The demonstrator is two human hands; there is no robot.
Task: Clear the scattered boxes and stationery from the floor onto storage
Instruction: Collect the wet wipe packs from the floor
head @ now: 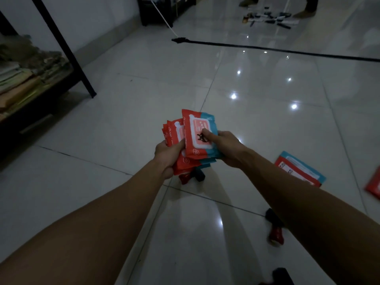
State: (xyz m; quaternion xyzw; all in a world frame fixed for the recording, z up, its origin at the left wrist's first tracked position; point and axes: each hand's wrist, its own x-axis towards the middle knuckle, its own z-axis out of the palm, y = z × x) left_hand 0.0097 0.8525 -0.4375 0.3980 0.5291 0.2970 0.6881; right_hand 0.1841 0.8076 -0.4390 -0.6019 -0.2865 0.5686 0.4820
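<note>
Mid-collection: stack of red-and-blue packets [193, 140] held at frame centre, above the floor.
Left hand [167, 154] grips the stack's lower left edge; right hand [224, 147] holds the top packet, thumb pressed on its face. Left to do: one packet [300, 171] on the tiles lower right, another [374, 186] at the right edge, small red-black items [275, 229] nearby; shelf [30, 83] upper left looks like the storage.
</note>
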